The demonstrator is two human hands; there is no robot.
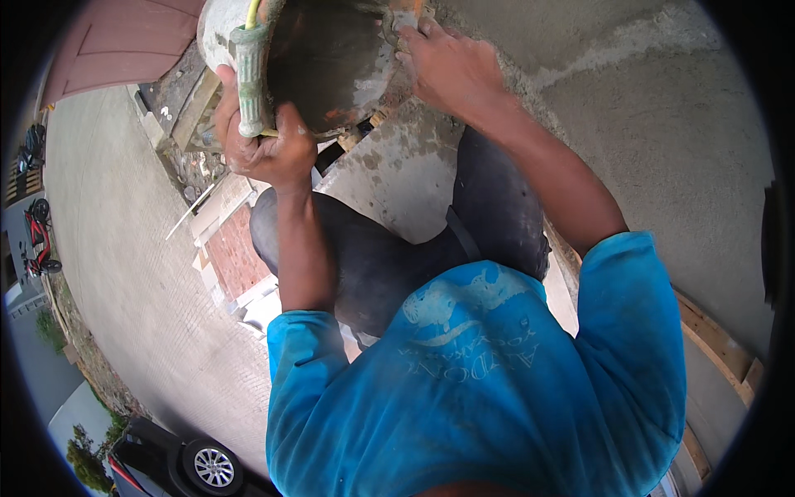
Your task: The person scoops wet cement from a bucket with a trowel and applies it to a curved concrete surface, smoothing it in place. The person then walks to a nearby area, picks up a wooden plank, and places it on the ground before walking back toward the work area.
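My left hand (273, 153) is closed on a pale, cement-smeared bucket (217, 33) at the top, beside its handle of yellow cord with a pale green ribbed sleeve (250, 83). The bucket is tipped, its dark, wet inside (323, 58) showing. My right hand (447, 70) is closed at the right of the bucket's mouth, against grey mortar and a small grey and orange piece that I cannot make out clearly. My bent knees are below both hands, over damp grey concrete (373, 166).
Rough grey plastered concrete (646, 124) fills the right, with wooden boards (712, 340) lower down. Tiles and offcuts (236, 248) lie left of my knees. A pale paved drive (116, 248), a red motorbike (37, 236) and a dark car (166, 460) are at the left.
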